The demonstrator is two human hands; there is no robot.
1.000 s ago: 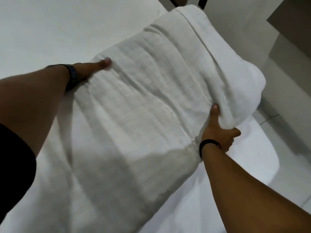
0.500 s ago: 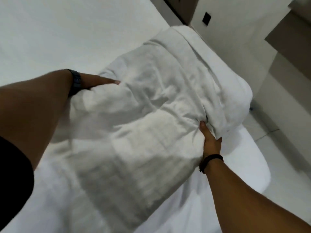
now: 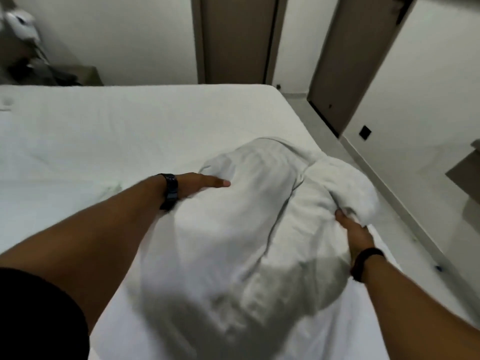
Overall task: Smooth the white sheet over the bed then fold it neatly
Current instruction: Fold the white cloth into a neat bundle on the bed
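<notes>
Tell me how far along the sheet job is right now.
Early. The bed looks smooth, but the white sheet is a puffy bundle near its right edge, no neat fold visible. In hand: left hand presses flat on it, right hand grips its right side. Left: flattening and folding.

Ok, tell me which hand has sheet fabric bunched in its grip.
The right hand, at the sheet's right edge: its fingers curl into a fold. The left hand lies flat, fingers straight.
</notes>
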